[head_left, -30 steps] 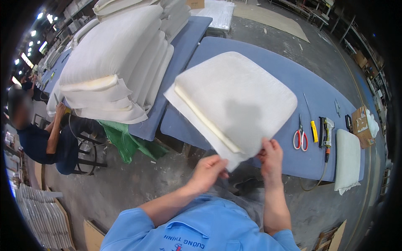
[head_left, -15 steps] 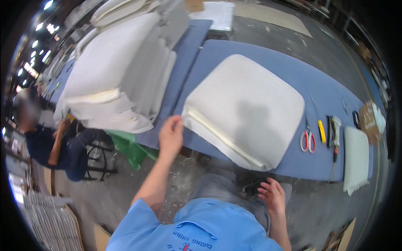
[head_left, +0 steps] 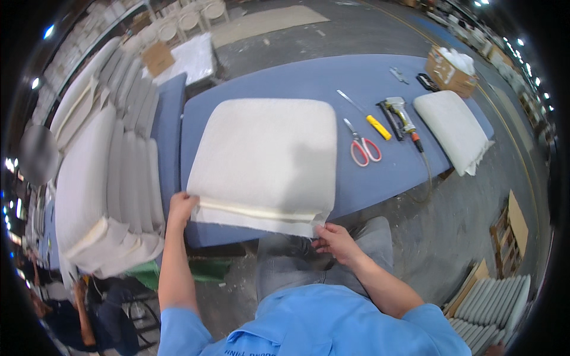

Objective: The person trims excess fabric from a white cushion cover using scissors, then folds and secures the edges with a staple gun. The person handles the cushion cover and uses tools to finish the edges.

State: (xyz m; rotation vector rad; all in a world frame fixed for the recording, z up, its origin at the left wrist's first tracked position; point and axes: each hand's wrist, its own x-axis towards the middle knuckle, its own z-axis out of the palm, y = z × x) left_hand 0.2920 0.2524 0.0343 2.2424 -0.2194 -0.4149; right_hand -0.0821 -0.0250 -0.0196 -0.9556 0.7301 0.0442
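Observation:
A pale fabric-covered cushion lies flat on the blue table in front of me. Along its near edge the cover hangs open as a loose fabric flap, with a strip of cream foam showing above it. My left hand is closed on the cover at the near left corner. At the near right corner my right hand pinches the end of the flap between thumb and fingers. To the right of the cushion lie red-handled scissors, a yellow-handled blade and a staple gun with a hose.
Stacked covered cushions stand at the left. A smaller cushion and a cardboard box sit at the right end of the blue table. A co-worker's arm shows at lower left; more cushions stand at lower right.
My right hand has risen from near my lap to the flap's right corner. My left hand stays at the left corner. The view has turned right, and the cushion now sits squarer to me.

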